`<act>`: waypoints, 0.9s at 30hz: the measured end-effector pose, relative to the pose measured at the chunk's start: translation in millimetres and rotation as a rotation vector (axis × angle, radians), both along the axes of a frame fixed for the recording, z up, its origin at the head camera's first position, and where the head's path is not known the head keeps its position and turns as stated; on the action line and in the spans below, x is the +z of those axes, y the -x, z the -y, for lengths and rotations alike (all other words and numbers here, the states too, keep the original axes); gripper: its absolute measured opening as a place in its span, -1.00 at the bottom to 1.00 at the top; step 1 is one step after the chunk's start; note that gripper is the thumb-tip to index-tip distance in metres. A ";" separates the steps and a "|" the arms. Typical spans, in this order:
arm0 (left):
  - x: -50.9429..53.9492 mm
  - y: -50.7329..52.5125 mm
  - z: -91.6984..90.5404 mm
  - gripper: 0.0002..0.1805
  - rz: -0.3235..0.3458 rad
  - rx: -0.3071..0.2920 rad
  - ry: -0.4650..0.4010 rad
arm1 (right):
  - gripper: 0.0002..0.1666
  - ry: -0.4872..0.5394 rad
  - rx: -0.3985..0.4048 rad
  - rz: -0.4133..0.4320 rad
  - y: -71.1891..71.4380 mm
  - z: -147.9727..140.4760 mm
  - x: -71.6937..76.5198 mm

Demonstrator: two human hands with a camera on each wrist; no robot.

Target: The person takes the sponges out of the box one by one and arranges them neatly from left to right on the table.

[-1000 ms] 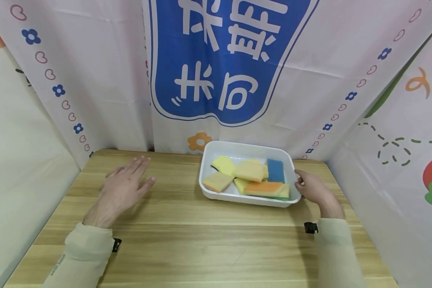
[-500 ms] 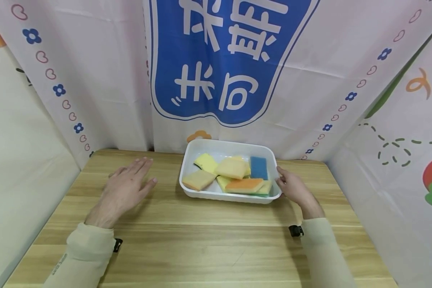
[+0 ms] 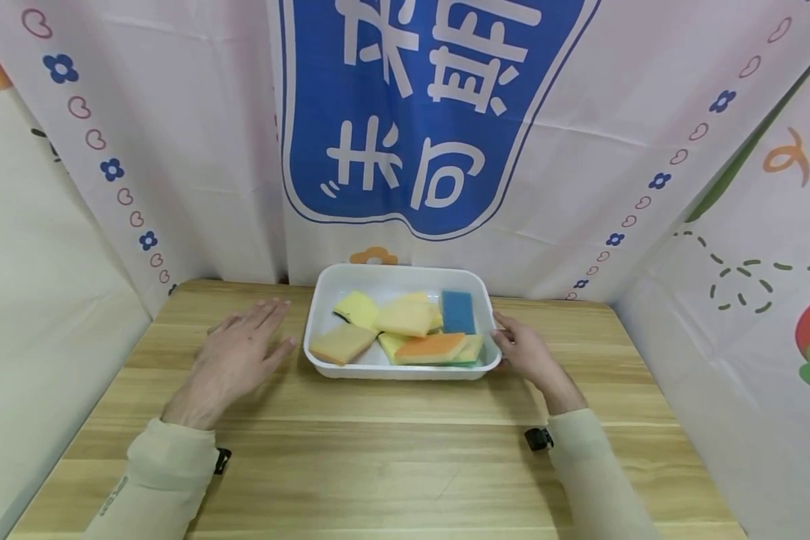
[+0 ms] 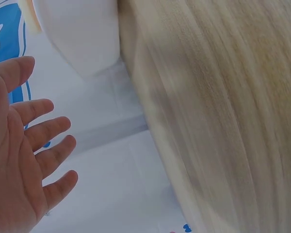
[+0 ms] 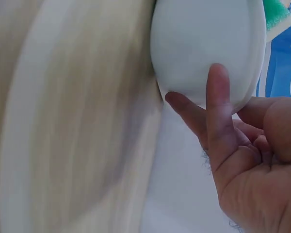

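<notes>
Leftward along the worktop (image 3: 391, 450), the right hand (image 3: 525, 354) and the white tray (image 3: 394, 372) have travelled together since the earlier frames. That hand's thumb lies straight against the outside of the tray's right end wall, its other fingers partly bent near it; whether they grip or only push cannot be told. At the tray's opposite end, the left hand (image 3: 232, 360) is loose and holding nothing, fingers spread, its thumb just beside the tray but apart from it. Within the tray, a blue sponge (image 3: 457, 312) lies nearest the right hand, an orange-topped sponge (image 3: 430, 349) along the front, pale yellow pieces (image 3: 405, 316) in the middle, and a tan sponge (image 3: 344, 343) toward the left hand. Behind hangs a white curtain (image 3: 209, 150) with a blue panel (image 3: 421, 120).
</notes>
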State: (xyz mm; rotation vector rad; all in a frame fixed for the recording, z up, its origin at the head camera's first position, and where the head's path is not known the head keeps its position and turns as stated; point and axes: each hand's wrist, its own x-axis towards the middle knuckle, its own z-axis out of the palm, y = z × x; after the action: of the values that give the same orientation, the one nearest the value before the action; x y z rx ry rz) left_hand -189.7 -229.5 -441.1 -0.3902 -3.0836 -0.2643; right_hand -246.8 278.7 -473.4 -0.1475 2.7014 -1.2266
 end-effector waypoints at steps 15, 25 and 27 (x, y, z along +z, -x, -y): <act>-1.3 1.1 -3.7 -0.18 -0.017 -0.025 -0.040 | -0.16 -0.073 0.032 -0.117 7.2 34.0 4.7; 0.8 -1.7 -12.6 -0.24 -0.053 -0.078 -0.050 | -0.18 -0.109 0.004 -0.081 18.5 52.5 -2.4; 1.7 -3.4 -15.9 -0.27 -0.071 -0.101 -0.048 | -0.15 -0.092 0.005 -0.069 16.8 52.7 -4.6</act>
State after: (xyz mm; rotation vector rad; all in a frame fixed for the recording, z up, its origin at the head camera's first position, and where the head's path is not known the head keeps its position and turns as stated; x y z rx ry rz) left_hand -186.3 -213.6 -439.4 -0.5417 -2.9863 -0.3183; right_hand -263.6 225.9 -478.0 -0.1879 2.8082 -1.1134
